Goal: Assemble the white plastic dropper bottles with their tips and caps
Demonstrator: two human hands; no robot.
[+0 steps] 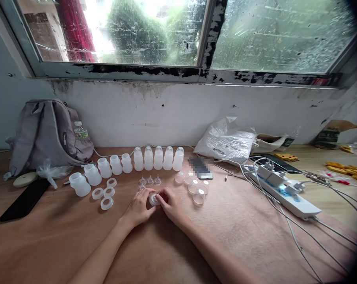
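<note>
Your L hand (141, 207) and R hand (169, 202) are close together, thumbs and fingers of both pinched on a small white ring (154, 200), approx. mid-table in front of you. Can't tell if it's resting on the tabletop (155, 252) or held just above; what's in its middle is too small to make out.

Just beyond the ring: 4 clear teats (149, 180), the nearest one right by your L hand, so that's the tightest spot. To your L, 4 loose collars (106, 203), then a curved row of bottles (80, 184) running back twd the wall: 5 w/o tops on the L, 5 w/ clear caps on the R. To your R, near but not touching your hand, a cluster of clear lids (198, 197), w/ a phone (206, 175) (partly blurred out) just behind.

Further out, far L: grey backpack (42, 134) w/ a drinks bottle (81, 132) in its side pocket, clear bag (54, 170), cream disc (25, 180), flat black case (25, 200). Far R: silvery parcel (227, 139) by the wall, power strip (299, 206) w/ plugs in, cables looping over the table edge, well apart from your R hand.
</note>
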